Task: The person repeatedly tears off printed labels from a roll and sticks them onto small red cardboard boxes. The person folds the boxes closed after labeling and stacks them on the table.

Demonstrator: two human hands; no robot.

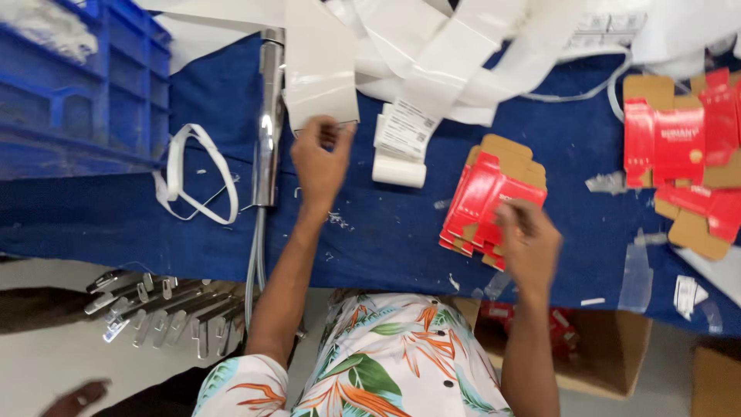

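A blue crate (85, 85) sits at the far left of the blue-covered bench (386, 232), with a loop of white strap (197, 174) beside it. Next comes a shiny metal tube (268, 116) lying lengthwise. The left hand (320, 158) pinches the lower edge of a white strip of backing paper (320, 66) between curled fingers. Further right, the right hand (529, 243) rests half-closed, blurred, on a stack of flat red cardboard boxes (490, 197); whether it grips them I cannot tell. More red boxes (679, 143) lie at the far right.
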